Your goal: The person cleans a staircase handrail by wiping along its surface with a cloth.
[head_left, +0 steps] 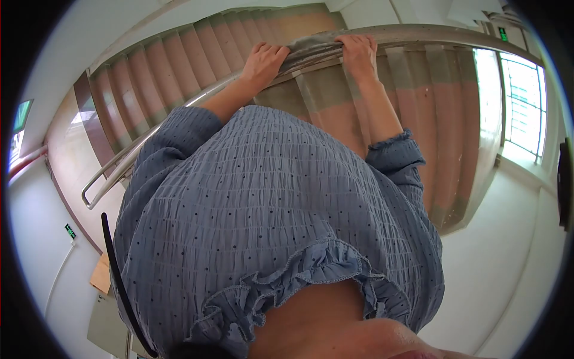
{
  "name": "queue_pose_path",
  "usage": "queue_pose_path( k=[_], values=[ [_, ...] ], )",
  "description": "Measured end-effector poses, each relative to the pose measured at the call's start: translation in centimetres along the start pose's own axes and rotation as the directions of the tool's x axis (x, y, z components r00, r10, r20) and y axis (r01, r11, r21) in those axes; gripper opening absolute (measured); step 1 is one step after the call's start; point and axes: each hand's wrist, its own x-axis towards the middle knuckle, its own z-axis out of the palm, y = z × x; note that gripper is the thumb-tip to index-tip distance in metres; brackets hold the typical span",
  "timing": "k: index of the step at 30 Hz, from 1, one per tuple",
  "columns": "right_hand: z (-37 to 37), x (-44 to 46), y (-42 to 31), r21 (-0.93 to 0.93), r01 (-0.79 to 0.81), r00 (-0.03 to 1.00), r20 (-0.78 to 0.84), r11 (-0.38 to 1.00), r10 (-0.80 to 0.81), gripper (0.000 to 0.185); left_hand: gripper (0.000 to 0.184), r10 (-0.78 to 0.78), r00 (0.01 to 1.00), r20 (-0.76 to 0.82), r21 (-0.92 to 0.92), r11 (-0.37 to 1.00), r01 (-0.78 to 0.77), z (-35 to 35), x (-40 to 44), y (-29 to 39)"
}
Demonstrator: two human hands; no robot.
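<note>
A grey cloth [315, 46] lies folded over the metal handrail [412, 35] of a staircase, at the top of the view. My left hand [265, 63] is closed on its left end, fingers curled over the rail. The right end is under my right hand [360, 55], whose fingers are bent down onto cloth and rail. Both forearms reach forward from blue dotted sleeves. My fingertips and the far side of the cloth are hidden.
Stairs [173, 63] run beyond the rail on the left, and more steps [430, 113] lie on the right. The rail's lower end [89, 200] curves round at left. A barred window [523, 102] is at right. White walls [508, 239] stand on both sides.
</note>
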Motion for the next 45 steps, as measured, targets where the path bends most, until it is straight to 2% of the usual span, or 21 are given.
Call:
queue_pose_path(
  k=[2,4,7,10,11,13,16,19,21,24,26,28,31,32,33,34,36,38,40,42,45],
  values=[
    [1.7,-0.5,-1.4,0.034,0.019,1.0,0.007,0.999,-0.019,0.027,0.024,0.002,1.0,-0.008,-0.01,1.0,-0.002,-0.5,-1.0,-0.4],
    [3.5,-1.0,-3.9,0.067,0.029,0.999,0.015,0.997,-0.03,0.028,0.026,-0.104,0.995,-0.005,-0.003,0.995,0.104,-1.5,-3.6,-2.0],
    [3.6,-1.0,-6.4,0.138,0.104,0.994,0.017,0.985,-0.108,0.029,0.027,-0.184,0.983,0.029,0.009,0.983,0.183,-3.8,-5.7,-3.3],
    [2.7,-0.8,-5.1,0.129,0.087,0.994,0.056,0.988,-0.095,0.028,0.028,-0.129,0.987,0.097,-0.03,0.991,0.132,-2.7,-4.9,-2.6],
    [1.9,-0.6,-3.6,0.074,0.058,0.997,0.041,0.996,-0.061,0.028,0.028,-0.122,0.988,0.098,-0.033,0.992,0.125,-2.1,-3.9,-1.9],
    [0.1,-0.4,-1.2,0.009,0.025,0.999,0.026,1.0,-0.025,0.027,0.028,0.031,0.999,0.025,-0.09,0.996,-0.029,-1.2,-1.1,0.0],
    [-1.0,-0.5,0.4,-0.006,-0.071,0.997,-0.023,0.997,0.071,0.024,0.027,0.093,0.996,-0.013,-0.094,0.991,-0.094,0.4,1.2,1.1],
    [-0.4,-1.2,-0.7,-0.001,-0.067,0.996,-0.066,0.998,0.066,0.024,0.025,0.046,0.999,0.016,-0.116,0.992,-0.043,-0.2,0.2,1.1],
    [0.2,-1.8,-2.5,0.055,0.022,1.0,0.003,0.998,-0.023,0.025,0.024,0.037,0.999,0.022,-0.139,0.99,-0.034,-0.3,-1.4,1.0],
    [-0.4,-1.9,-4.5,0.132,0.017,0.999,0.048,0.991,-0.024,0.025,0.023,-0.012,1.0,0.021,-0.197,0.98,0.016,-0.6,-3.6,-0.1],
    [-0.4,-1.9,-4.2,0.116,0.006,0.998,0.053,0.993,-0.012,0.026,0.023,-0.033,0.999,0.006,-0.244,0.969,0.033,-0.9,-3.7,-0.7],
    [-0.5,-2.5,-3.2,0.106,-0.004,0.998,0.065,0.994,-0.003,0.027,0.022,-0.102,0.994,-0.026,-0.174,0.98,0.096,-1.2,-3.7,-0.6],
    [-0.7,-3.1,-0.3,0.041,0.02,0.998,0.05,0.999,-0.023,0.029,0.022,-0.032,0.999,0.039,-0.184,0.982,0.038,0.3,-0.8,1.6],
    [-1.6,-2.9,1.0,-0.016,-0.053,0.998,0.024,0.998,0.053,0.03,0.022,-0.026,0.999,0.037,-0.183,0.983,0.032,0.8,0.8,2.6],
    [-2.7,-2.8,2.1,-0.073,-0.126,0.992,-0.009,0.989,0.126,0.03,0.022,0.062,0.998,-0.011,-0.193,0.979,-0.063,1.3,2.8,3.7],
    [-3.6,-2.9,2.7,-0.08,-0.129,0.992,-0.016,0.988,0.129,0.03,0.021,0.149,0.987,-0.06,-0.201,0.967,-0.159,1.6,4.1,4.4],
    [-4.8,-2.7,3.9,-0.181,-0.246,0.969,-0.067,0.952,0.237,0.025,0.021,0.181,0.981,-0.064,-0.184,0.964,-0.19,1.7,5.9,4.8],
    [-4.2,-2.6,3.6,-0.18,-0.23,0.973,-0.058,0.956,0.223,0.025,0.021,0.21,0.975,-0.068,-0.164,0.962,-0.219,1.4,6.6,4.6],
    [-3.2,-2.1,2.2,-0.17,-0.214,0.977,-0.051,0.962,0.209,0.026,0.021,0.145,0.986,-0.081,-0.1,0.983,-0.153,0.2,5.0,3.0],
    [-2.5,-2.9,-0.8,-0.074,-0.094,0.995,0.014,0.993,0.096,0.031,0.02,0.12,0.991,-0.065,-0.056,0.991,-0.124,-0.6,1.7,1.5],
    [-1.9,-2.5,-1.7,0.017,-0.053,0.998,0.033,0.998,0.052,0.03,0.02,0.072,0.997,-0.025,0.003,0.997,-0.072,-1.1,0.9,0.9]
  ],
)
